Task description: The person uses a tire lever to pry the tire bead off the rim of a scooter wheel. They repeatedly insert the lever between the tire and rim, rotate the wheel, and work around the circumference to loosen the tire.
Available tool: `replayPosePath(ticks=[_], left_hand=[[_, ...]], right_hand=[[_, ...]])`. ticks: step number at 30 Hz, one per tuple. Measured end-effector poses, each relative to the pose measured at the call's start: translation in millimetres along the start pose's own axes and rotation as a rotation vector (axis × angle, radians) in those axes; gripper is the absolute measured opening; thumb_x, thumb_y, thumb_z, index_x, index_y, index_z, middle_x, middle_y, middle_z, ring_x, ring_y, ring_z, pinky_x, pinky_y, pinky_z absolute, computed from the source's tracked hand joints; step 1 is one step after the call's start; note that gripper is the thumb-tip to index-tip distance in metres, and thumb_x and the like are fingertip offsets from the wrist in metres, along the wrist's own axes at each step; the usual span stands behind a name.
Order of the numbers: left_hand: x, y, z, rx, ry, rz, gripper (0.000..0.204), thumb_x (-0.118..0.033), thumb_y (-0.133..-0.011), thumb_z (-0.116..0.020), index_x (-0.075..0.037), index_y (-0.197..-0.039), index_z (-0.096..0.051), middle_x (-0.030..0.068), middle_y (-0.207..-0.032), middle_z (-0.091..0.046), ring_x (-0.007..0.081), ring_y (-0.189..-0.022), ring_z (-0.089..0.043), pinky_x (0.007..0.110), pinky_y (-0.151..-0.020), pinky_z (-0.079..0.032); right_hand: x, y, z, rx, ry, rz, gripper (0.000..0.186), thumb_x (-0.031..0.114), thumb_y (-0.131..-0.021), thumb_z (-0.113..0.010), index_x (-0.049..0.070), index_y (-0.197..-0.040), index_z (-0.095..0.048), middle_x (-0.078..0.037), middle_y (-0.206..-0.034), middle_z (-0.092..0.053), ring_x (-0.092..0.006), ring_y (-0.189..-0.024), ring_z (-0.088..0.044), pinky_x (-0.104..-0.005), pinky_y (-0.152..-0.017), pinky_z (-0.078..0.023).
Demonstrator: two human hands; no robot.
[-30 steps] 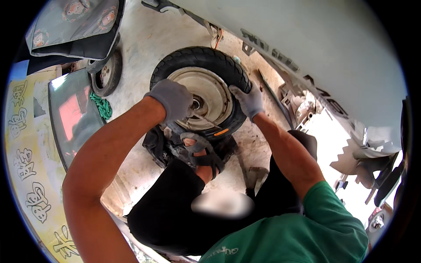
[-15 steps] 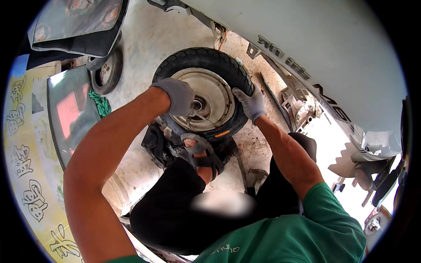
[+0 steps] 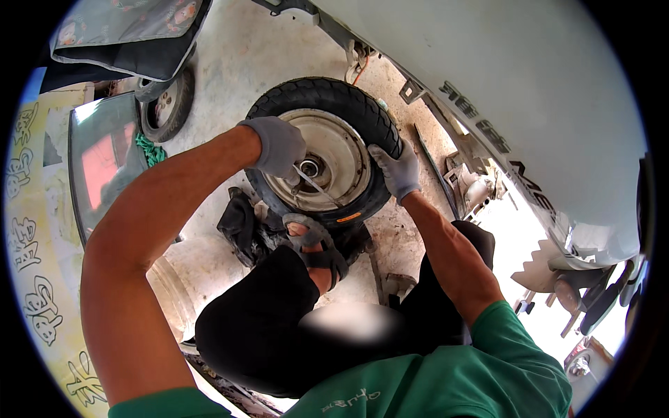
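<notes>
In front of me a wheel with a black tire (image 3: 301,89) and a pale, dirty metal hub (image 3: 341,143) stands tilted, its hub side facing me. My gloved left hand (image 3: 279,148) is closed over the left part of the hub, gripping a thin metal rod (image 3: 317,182). The rod slants across the hub toward the rim's lower edge. On the right side, my gloved right hand (image 3: 398,167) grips the tire, thumb on the sidewall and fingers around the tread. My sandaled foot (image 3: 317,244) is at the wheel's near edge.
A white vehicle body panel (image 3: 474,63) reaches in from the upper right. Another wheel (image 3: 171,104) and a glass panel (image 3: 104,160) are at left, with a green cloth (image 3: 150,149) beside them. Black cloth (image 3: 238,226) lies by my foot; metal parts (image 3: 470,188) lie to the right.
The rod shows more clearly now, and my left hand has shifted slightly up and left on the hub. My right hand keeps its grip on the tire. The whole view has shifted a little.
</notes>
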State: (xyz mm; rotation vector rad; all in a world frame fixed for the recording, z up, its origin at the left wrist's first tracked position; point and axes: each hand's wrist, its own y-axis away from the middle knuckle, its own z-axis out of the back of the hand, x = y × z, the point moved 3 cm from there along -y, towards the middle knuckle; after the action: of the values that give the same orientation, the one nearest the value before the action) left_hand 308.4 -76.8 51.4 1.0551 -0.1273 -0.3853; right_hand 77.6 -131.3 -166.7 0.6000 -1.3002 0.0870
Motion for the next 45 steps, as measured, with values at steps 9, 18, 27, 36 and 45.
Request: replayPosePath(ticks=[9,18,27,36,45], left_hand=[[-9.2,1.8,5.7,-0.020,-0.026,0.037,0.038,-0.047,-0.089,-0.066,-0.015,-0.101,-0.082,0.0140,-0.096,-0.076,0.0352,-0.095,-0.073,0.046,-0.087,-0.057],[-13.6,-3.3,5.7,-0.028,-0.009,0.072,0.040,-0.045,-0.087,-0.071,-0.010,-0.102,-0.081,0.0150,-0.097,-0.077,0.0367,-0.096,-0.074,0.047,-0.085,-0.058],[-2.2,4.2,-3.9,-0.065,0.029,0.075,0.051,-0.056,-0.089,-0.064,-0.009,-0.102,-0.081,0.0155,-0.102,-0.077,0.0372,-0.096,-0.073,0.047,-0.086,-0.057],[-5.0,6.5,2.6,-0.062,0.030,0.011,0.047,-0.054,-0.089,-0.066,-0.010,-0.100,-0.081,0.0153,-0.097,-0.076,0.0366,-0.096,-0.072,0.048,-0.086,-0.056],[-13.2,14.6,-9.1,-0.102,-0.002,0.069,0.050,-0.057,-0.087,-0.064,-0.012,-0.101,-0.082,0.0147,-0.102,-0.078,0.0364,-0.099,-0.073,0.048,-0.087,-0.057]], right_hand=[[14.6,9.1,6.2,-0.089,0.139,0.032,0.053,0.036,-0.084,-0.085,-0.002,-0.115,-0.065,-0.014,-0.095,-0.074,-0.0212,-0.084,-0.071,-0.0350,-0.076,-0.056],[31.4,14.7,11.4,-0.106,0.212,0.015,0.072,0.057,-0.078,-0.086,0.000,-0.117,-0.066,-0.023,-0.104,-0.075,-0.0369,-0.100,-0.073,-0.0437,-0.088,-0.055],[29.6,10.5,3.4,-0.065,0.182,-0.022,0.075,0.059,-0.079,-0.085,0.000,-0.122,-0.064,-0.022,-0.108,-0.075,-0.0354,-0.105,-0.072,-0.0428,-0.092,-0.054],[31.7,16.2,6.4,-0.120,0.177,0.058,0.069,0.053,-0.081,-0.085,0.000,-0.120,-0.066,-0.022,-0.101,-0.075,-0.0353,-0.099,-0.074,-0.0425,-0.087,-0.055],[37.9,19.0,-0.9,-0.069,0.160,-0.011,0.068,0.050,-0.085,-0.084,-0.003,-0.121,-0.065,-0.022,-0.103,-0.075,-0.0316,-0.097,-0.073,-0.0429,-0.086,-0.055]])
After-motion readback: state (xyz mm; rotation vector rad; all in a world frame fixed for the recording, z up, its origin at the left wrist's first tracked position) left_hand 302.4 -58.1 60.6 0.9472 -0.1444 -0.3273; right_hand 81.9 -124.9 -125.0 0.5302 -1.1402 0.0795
